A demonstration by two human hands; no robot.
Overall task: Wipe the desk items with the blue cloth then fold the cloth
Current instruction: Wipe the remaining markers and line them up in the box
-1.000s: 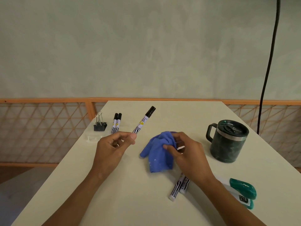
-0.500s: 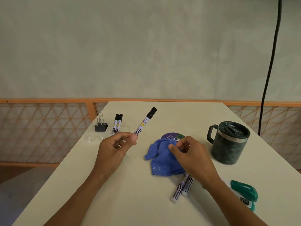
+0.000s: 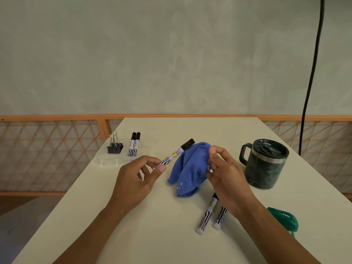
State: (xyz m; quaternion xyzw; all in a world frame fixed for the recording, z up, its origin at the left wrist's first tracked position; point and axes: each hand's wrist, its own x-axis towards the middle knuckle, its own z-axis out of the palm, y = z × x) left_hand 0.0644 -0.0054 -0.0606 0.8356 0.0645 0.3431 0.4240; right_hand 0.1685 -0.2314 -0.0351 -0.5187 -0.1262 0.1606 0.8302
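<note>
Nearer than the dark green lidded metal mug (image 3: pixel 264 165), a teal plastic stapler (image 3: pixel 284 220) and two white markers (image 3: pixel 206 216) are partly hidden by the right arm (image 3: pixel 276 237). Left of the mug, the right hand (image 3: pixel 226 177) grips the bunched blue fabric cloth (image 3: pixel 188 168), probably soft and light; take it by a gathered fold. Further left, the left hand (image 3: pixel 136 181) pinches a black-capped white marker (image 3: pixel 174 154).

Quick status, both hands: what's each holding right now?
Left hand: pinches a marker.
Right hand: grips the blue cloth.
</note>
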